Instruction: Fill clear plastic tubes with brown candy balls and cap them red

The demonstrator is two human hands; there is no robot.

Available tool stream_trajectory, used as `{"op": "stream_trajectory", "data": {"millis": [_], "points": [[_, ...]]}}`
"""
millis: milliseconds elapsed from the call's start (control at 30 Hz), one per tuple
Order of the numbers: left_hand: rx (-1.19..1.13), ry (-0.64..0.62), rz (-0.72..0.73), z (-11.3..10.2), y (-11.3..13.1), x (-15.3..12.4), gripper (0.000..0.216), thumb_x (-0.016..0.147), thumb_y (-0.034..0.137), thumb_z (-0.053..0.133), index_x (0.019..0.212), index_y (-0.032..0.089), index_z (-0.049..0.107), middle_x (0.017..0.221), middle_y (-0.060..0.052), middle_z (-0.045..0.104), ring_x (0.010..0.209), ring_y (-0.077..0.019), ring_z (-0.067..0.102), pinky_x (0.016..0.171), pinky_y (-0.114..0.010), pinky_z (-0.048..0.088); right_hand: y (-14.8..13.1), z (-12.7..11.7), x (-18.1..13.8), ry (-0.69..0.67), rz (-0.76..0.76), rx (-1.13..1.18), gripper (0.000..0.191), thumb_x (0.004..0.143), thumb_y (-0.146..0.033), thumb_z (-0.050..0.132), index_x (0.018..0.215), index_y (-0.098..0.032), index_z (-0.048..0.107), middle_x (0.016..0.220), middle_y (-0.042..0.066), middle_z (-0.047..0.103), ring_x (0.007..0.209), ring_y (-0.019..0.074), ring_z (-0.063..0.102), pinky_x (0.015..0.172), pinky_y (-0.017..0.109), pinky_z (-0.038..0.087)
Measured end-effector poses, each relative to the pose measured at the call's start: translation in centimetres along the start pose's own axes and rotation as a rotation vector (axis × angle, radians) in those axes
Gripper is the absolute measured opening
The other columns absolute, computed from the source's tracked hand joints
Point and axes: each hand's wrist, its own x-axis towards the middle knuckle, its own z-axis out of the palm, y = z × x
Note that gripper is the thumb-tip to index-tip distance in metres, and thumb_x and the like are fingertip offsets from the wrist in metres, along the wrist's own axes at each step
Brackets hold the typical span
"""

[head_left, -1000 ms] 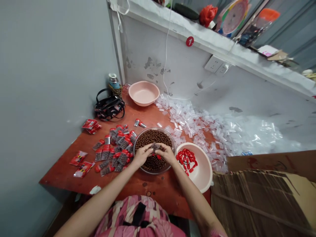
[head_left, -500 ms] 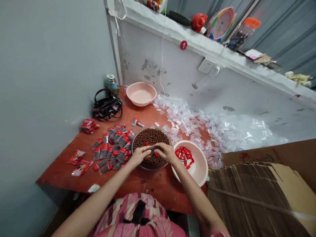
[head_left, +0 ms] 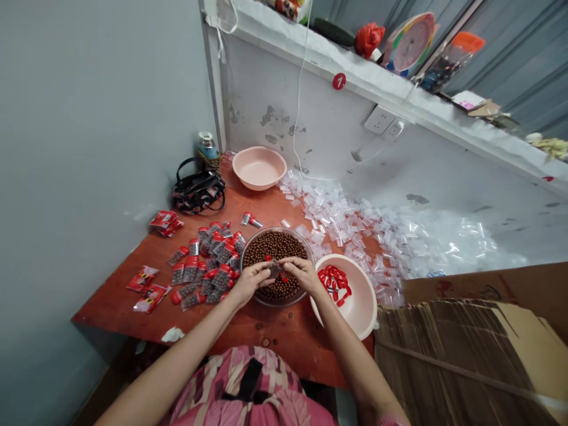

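My left hand [head_left: 249, 281] and my right hand [head_left: 303, 273] meet over a clear glass bowl [head_left: 248, 242] full of brown beads [head_left: 277, 245]. Between their pinched fingers they hold a small clear tube of beads [head_left: 274, 270]. A red cap [head_left: 284, 278] shows just under the tube and another lies on the beads. To the right stands a pink bowl [head_left: 364, 302] holding several red caps [head_left: 333, 281]. Left of the glass bowl lies a heap of filled tubes with red caps [head_left: 206, 260].
The red-brown table [head_left: 284, 337] stands in a corner against grey walls. Empty clear tubes [head_left: 355, 228] lie piled at the right back. An empty pink bowl [head_left: 259, 167], a black bag [head_left: 197, 192], red packets [head_left: 165, 222] and flattened cardboard [head_left: 465, 355] surround the work spot.
Both hands stay pinched on the small tube over the bead bowl. A red cap has come into view on the beads. The view itself has shifted slightly.
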Motion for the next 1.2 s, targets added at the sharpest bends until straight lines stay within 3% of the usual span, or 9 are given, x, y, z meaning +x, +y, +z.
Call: {"op": "stream_trajectory", "data": {"millis": [167, 267, 400, 567, 667, 833, 1000, 1100, 1200], "points": [[-0.007, -0.002, 0.095, -0.2, 0.7, -0.1, 0.034, 0.064, 0.025, 0.065, 0.096, 0.016, 0.060, 0.099, -0.007, 0.061, 0.092, -0.0203, 0.057, 0.086, -0.039, 0.044, 1.3, -1.1, 0.5, 0.110, 0.028, -0.005, 0.033, 0.078, -0.035, 0.048, 0.107, -0.021, 0.053, 0.099, 0.005, 0.061, 0.081, 0.0160, 0.060, 0.068, 0.029, 0.048], [0.173, 0.019, 0.148, -0.9, 1.3, -0.5, 0.031, 0.064, 0.026, 0.065, 0.093, 0.016, 0.061, 0.097, -0.007, 0.062, 0.089, -0.0205, 0.057, 0.084, -0.037, 0.044, 3.6, -1.8, 0.9, 0.201, 0.100, -0.346, 0.027, 0.080, -0.034, 0.044, 0.100, -0.021, 0.056, 0.092, 0.004, 0.063, 0.080, 0.0153, 0.059, 0.071, 0.029, 0.045], [0.232, 0.091, 0.195, -1.9, 1.0, -1.0, 0.030, 0.066, 0.028, 0.063, 0.094, 0.016, 0.060, 0.096, -0.007, 0.062, 0.087, -0.0195, 0.058, 0.083, -0.036, 0.045, 7.0, -1.1, 1.0, 0.108, 0.271, -0.900, 0.017, 0.076, -0.030, 0.048, 0.085, -0.023, 0.061, 0.084, 0.002, 0.063, 0.079, 0.0168, 0.058, 0.072, 0.028, 0.042], [0.165, 0.124, 0.192, -2.6, 0.1, -1.1, 0.031, 0.067, 0.028, 0.062, 0.095, 0.014, 0.057, 0.096, -0.008, 0.061, 0.088, -0.0201, 0.058, 0.083, -0.038, 0.045, 9.4, 1.0, 0.9, 0.133, 0.344, -1.003, 0.023, 0.076, -0.034, 0.049, 0.092, -0.020, 0.058, 0.092, 0.007, 0.060, 0.082, 0.0197, 0.056, 0.069, 0.029, 0.040], [0.138, 0.165, 0.198, -3.0, 0.0, -1.0, 0.032, 0.067, 0.029, 0.062, 0.095, 0.014, 0.056, 0.095, -0.007, 0.061, 0.088, -0.0198, 0.058, 0.084, -0.039, 0.045, 9.6, 1.6, 1.2, 0.182, 0.289, -1.067, 0.028, 0.080, -0.037, 0.044, 0.101, -0.021, 0.054, 0.097, 0.006, 0.057, 0.088, 0.0174, 0.053, 0.073, 0.027, 0.039], [0.139, 0.156, 0.170, -3.5, -0.1, -1.1, 0.035, 0.066, 0.030, 0.064, 0.096, 0.014, 0.057, 0.089, -0.007, 0.063, 0.083, -0.0196, 0.060, 0.082, -0.041, 0.046, 9.2, 2.9, 3.0, 0.186, 0.130, -1.053, 0.030, 0.082, -0.038, 0.041, 0.105, -0.023, 0.052, 0.100, 0.004, 0.056, 0.093, 0.0154, 0.050, 0.078, 0.023, 0.037], [0.137, 0.189, 0.159, -3.8, -0.2, -1.3, 0.037, 0.066, 0.031, 0.063, 0.097, 0.013, 0.056, 0.089, -0.007, 0.062, 0.084, -0.0204, 0.059, 0.081, -0.043, 0.047, 9.5, 4.3, 4.8, 0.205, 0.183, -1.008, 0.033, 0.076, -0.036, 0.049, 0.106, -0.021, 0.053, 0.098, 0.006, 0.059, 0.089, 0.0196, 0.052, 0.075, 0.029, 0.039], [0.150, 0.209, 0.151, -4.1, -0.2, -1.3, 0.038, 0.065, 0.031, 0.064, 0.098, 0.013, 0.057, 0.089, -0.006, 0.063, 0.081, -0.0192, 0.060, 0.080, -0.041, 0.048, 8.9, 4.0, 4.5, 0.233, 0.136, -0.815, 0.027, 0.077, -0.030, 0.048, 0.101, -0.021, 0.055, 0.098, 0.005, 0.060, 0.088, 0.0171, 0.054, 0.078, 0.028, 0.039], [0.194, 0.204, 0.156, -4.1, -0.3, -1.2, 0.038, 0.065, 0.033, 0.063, 0.097, 0.012, 0.059, 0.092, -0.008, 0.063, 0.083, -0.0203, 0.059, 0.078, -0.040, 0.049, 6.6, 2.9, 3.2, 0.196, -0.008, -0.537, 0.025, 0.078, -0.032, 0.048, 0.100, -0.020, 0.054, 0.098, 0.003, 0.060, 0.087, 0.0140, 0.054, 0.079, 0.026, 0.040]]}}
